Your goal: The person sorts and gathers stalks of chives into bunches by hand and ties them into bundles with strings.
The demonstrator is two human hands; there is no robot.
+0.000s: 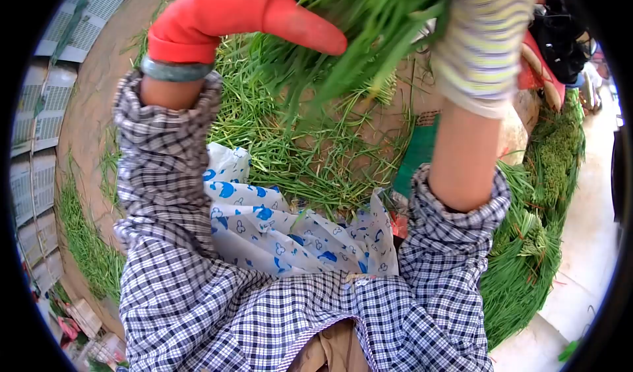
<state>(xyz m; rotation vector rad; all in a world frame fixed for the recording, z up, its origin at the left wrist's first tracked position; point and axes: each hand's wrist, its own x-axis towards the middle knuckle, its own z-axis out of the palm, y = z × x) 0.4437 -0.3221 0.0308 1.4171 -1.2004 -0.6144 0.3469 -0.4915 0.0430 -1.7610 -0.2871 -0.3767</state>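
A loose bunch of long green stalks (376, 23) is held up at the top centre, slightly blurred. My left hand (257, 16), in a red rubber glove, is against its left side, the thumb stretched across the front and the other fingers out of sight. On the bunch's right side is my right hand (488, 36), in a striped knit glove; its fingers are mostly cut off by the top edge or hidden by the stalks. Below, more cut stalks (297, 148) lie scattered on the brown ground. A white plastic sheet with blue prints (264, 224) covers my lap.
Tied green bundles (527, 260) are piled along the right. Plastic crates (39, 128) line the far left, with loose stalks (89, 240) beside them. A green object (417, 154) is near my right forearm. Part of another person (557, 42) shows at the upper right.
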